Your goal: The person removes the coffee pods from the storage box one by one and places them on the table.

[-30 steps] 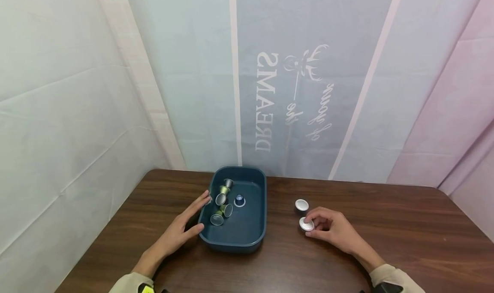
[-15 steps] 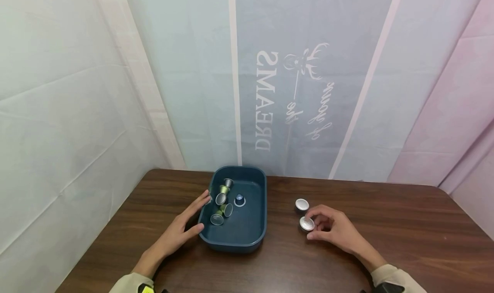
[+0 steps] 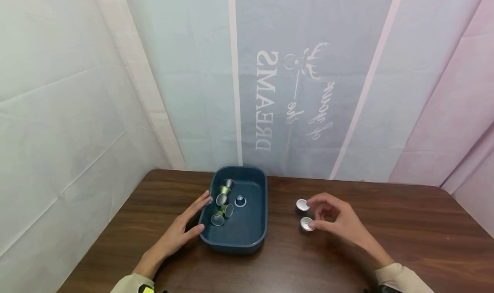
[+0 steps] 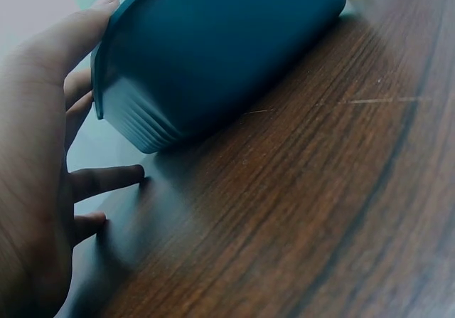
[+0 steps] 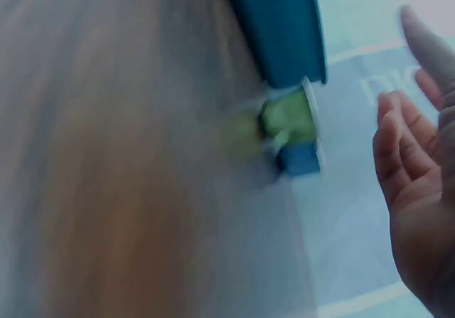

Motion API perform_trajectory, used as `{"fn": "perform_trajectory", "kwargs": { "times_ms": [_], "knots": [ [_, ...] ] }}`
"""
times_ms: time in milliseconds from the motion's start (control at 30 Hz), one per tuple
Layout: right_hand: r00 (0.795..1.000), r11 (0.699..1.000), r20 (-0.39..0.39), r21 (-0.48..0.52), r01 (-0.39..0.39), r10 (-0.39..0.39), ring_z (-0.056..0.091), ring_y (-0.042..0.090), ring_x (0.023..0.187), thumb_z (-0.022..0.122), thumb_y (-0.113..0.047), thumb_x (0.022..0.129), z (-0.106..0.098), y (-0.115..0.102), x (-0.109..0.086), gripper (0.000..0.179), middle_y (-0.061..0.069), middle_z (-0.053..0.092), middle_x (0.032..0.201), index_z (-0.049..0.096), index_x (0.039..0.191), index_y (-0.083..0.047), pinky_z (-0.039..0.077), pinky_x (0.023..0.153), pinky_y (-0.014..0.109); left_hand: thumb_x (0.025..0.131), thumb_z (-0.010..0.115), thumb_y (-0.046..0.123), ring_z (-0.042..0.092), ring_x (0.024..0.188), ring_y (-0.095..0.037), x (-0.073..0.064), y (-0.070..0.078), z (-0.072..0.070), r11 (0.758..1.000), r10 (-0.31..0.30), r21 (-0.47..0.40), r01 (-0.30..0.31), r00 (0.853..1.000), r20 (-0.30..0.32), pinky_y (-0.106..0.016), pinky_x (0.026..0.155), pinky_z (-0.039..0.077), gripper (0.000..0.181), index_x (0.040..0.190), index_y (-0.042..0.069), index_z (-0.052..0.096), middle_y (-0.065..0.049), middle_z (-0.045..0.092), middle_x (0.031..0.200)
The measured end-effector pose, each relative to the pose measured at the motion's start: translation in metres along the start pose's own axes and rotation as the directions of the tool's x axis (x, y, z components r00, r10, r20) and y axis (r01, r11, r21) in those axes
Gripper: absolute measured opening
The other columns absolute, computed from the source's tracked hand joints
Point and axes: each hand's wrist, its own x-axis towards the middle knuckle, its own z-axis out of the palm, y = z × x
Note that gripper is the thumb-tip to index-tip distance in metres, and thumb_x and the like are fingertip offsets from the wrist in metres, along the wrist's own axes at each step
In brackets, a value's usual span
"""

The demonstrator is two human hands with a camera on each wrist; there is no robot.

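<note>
Two coffee capsules stand foil side up on the table. The nearer [image 3: 306, 224] shows a green body [image 5: 290, 117] in the right wrist view; the farther capsule [image 3: 301, 204] looks blue there. Just to their right, my right hand [image 3: 341, 220] is raised with thumb and forefinger spread, gripping nothing; the right wrist view shows it apart from both. My left hand [image 3: 175, 233] rests its fingers and thumb along the left rim of a dark blue plastic bin [image 3: 247, 231]. Inside lie several green and grey capsules [image 3: 218, 218], plus one blue capsule [image 3: 240, 199] standing foil side down.
The brown wooden table [image 3: 386, 207] extends to both sides of the bin. Behind it hangs a printed fabric backdrop [image 3: 200, 91], close to the table's far edge. A pale cloth [image 3: 58, 134] forms the left side.
My right hand has lifted off the nearer capsule and shifted slightly away, its thumb and forefinger spreading wider. The capsules stay in place. My left hand stays at the bin's rim.
</note>
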Motion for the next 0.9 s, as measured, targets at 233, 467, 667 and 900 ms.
{"fn": "perform_trajectory", "kwargs": {
  "times_ms": [233, 467, 667, 900],
  "knots": [
    [0.995, 0.976, 0.054, 0.21, 0.065, -0.078, 0.057, 0.018, 0.069, 0.071, 0.023, 0.07, 0.022, -0.013, 0.028, 0.053, 0.012, 0.06, 0.092, 0.055, 0.119, 0.009, 0.046, 0.05, 0.032, 0.093, 0.055, 0.005, 0.021, 0.142, -0.026, -0.001, -0.003, -0.001, 1.0, 0.008, -0.004, -0.008, 1.0, 0.008, -0.07, 0.097, 0.025, 0.063, 0.15, 0.009, 0.03, -0.006, 0.017, 0.158],
    [0.993, 0.976, 0.104, 0.214, 0.039, -0.063, 0.057, 0.019, 0.067, 0.071, 0.017, 0.074, 0.049, -0.034, 0.065, 0.046, 0.014, 0.062, 0.096, 0.056, 0.117, 0.008, 0.048, 0.051, 0.032, 0.093, 0.055, 0.006, 0.02, 0.143, -0.025, 0.001, -0.003, 0.0, 1.0, 0.002, -0.01, -0.002, 1.0, 0.007, -0.069, 0.098, 0.024, 0.063, 0.15, 0.011, 0.029, -0.005, 0.017, 0.159],
    [0.99, 0.968, 0.139, 0.248, -0.047, 0.012, 0.058, 0.021, 0.07, 0.073, 0.01, 0.078, 0.074, -0.016, 0.087, 0.047, 0.011, 0.062, 0.107, 0.058, 0.121, -0.001, 0.051, 0.058, 0.031, 0.093, 0.055, 0.004, 0.019, 0.143, -0.025, 0.002, 0.0, 0.0, 1.0, -0.011, -0.019, 0.011, 1.0, 0.009, -0.07, 0.098, 0.023, 0.064, 0.151, 0.011, 0.029, -0.005, 0.016, 0.159],
    [0.963, 0.941, 0.235, 0.276, -0.198, 0.134, 0.059, 0.026, 0.073, 0.075, 0.0, 0.08, 0.099, -0.013, 0.112, 0.047, 0.009, 0.061, 0.111, 0.059, 0.124, -0.008, 0.053, 0.065, 0.034, 0.092, 0.055, 0.004, 0.02, 0.143, -0.025, 0.001, 0.002, 0.0, 1.0, -0.021, -0.018, 0.021, 1.0, -0.001, -0.07, 0.098, 0.022, 0.064, 0.15, 0.011, 0.03, -0.004, 0.017, 0.159]
  ]
}}
